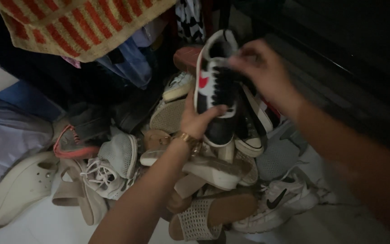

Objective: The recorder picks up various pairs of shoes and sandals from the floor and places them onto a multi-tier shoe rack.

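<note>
Dim closet floor is lying heaped with shoes beneath both hands. Left hand is gripping a black-and-white sneaker from its left side, thumb wrapped across it, while right hand is pinching the sneaker's top from the right, fingers closed.

My left hand grips a black & white sneaker from below, thumb across its side, gold bracelet on my wrist. My right hand pinches the sneaker's top near the heel opening. Sneaker's held up, toe pointing down, over a heap of shoes on the floor. Under it: tan wedge sandal, woven slide, white trainer w/ dark logo at right. Left side: grey mesh lace-up, cream clog, pink-trimmed shoe. Orange-striped woven bag hangs top left.
</note>
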